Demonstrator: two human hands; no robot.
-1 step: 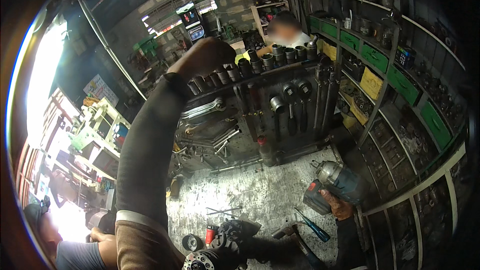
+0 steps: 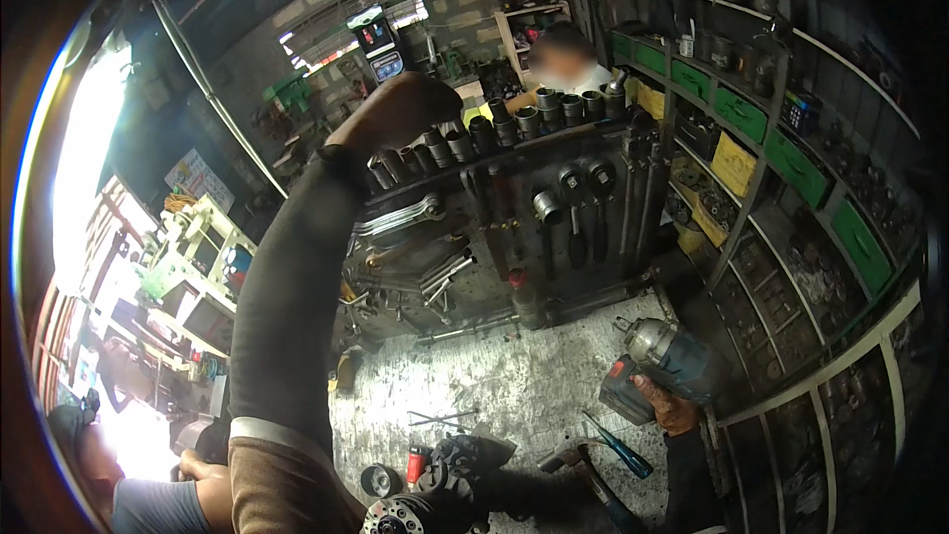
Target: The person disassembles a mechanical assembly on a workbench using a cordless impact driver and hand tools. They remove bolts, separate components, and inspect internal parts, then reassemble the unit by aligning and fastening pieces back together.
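Note:
My left arm stretches up and forward, and my left hand (image 2: pixel 415 104) is over a row of dark metal sockets (image 2: pixel 481 131) on top of the tool rack. Its fingers bend down among the sockets and are mostly hidden; what they hold does not show. In my right hand (image 2: pixel 674 409), low at the right, is a cordless impact wrench (image 2: pixel 677 361) with a dark body, grey metal nose and red-marked battery. Its drive end points up and left, and I see no socket on it.
Spanners (image 2: pixel 400 218) and ratchets (image 2: pixel 575 222) hang on the rack. The metal-topped bench (image 2: pixel 395 386) bears a dark machine part (image 2: pixel 465 465), a red can (image 2: pixel 416 462), a hammer (image 2: pixel 568 457) and a blue-handled screwdriver (image 2: pixel 628 455). Another person (image 2: pixel 563 64) is behind the rack; one more (image 2: pixel 168 504) is lower left.
My left hand has shifted very slightly left over the sockets. The right hand and the impact wrench look unmoved.

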